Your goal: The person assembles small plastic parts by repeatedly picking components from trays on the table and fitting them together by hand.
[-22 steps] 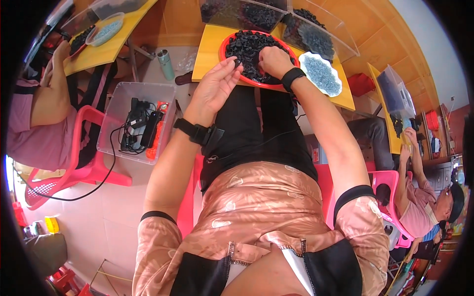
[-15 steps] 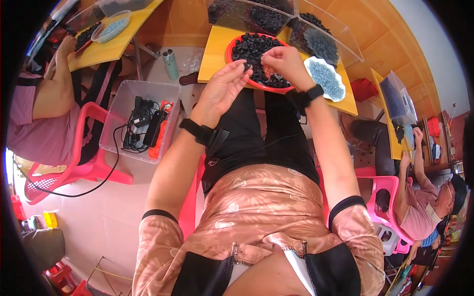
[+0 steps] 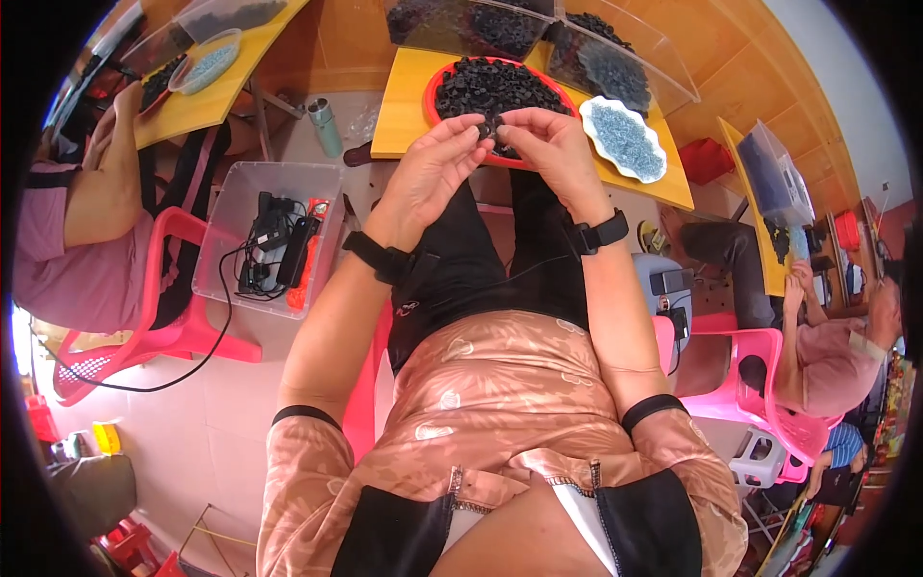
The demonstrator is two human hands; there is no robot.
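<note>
My left hand pinches a small black plastic part between thumb and fingertips. Against that part, my right hand brings its thumb and index finger together; whatever small piece they grip is too hidden to make out. Both hands meet over the near edge of a red round tray heaped with black plastic parts. To the right of the tray, a white scalloped dish holds many tiny bluish-grey pieces.
The yellow table bears clear bins of parts at its back. A clear box with black adapters and cables stands at left. Co-workers sit at tables on both sides. A bottle stands on the floor.
My right hand has come from above the red tray toward my left hand, and their fingertips now meet at the black part. The view has shifted slightly.
</note>
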